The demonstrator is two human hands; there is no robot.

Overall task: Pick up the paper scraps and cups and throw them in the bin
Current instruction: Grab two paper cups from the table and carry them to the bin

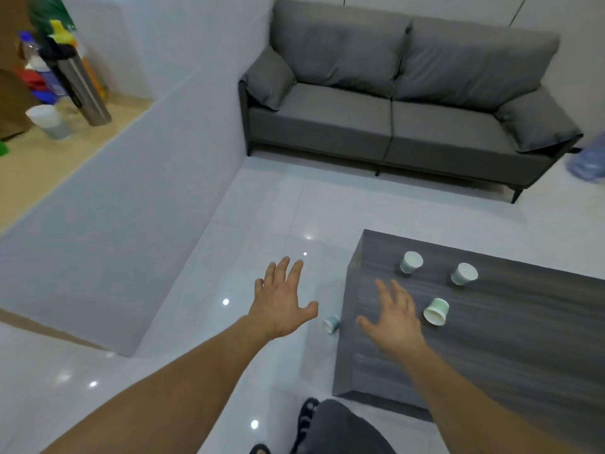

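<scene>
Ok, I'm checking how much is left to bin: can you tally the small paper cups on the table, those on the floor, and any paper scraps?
Small white paper cups on the grey wood-grain table: 3 (back-left cup, back-right cup, near cup)
Small white paper cup on the floor, glossy white tiles: 1
Paper scraps in view: 0
Total: 4

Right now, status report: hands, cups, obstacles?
Left hand and right hand open, empty. Three cups on table, fourth cup on floor beside it. Nothing blocking; no bin in view.
</scene>
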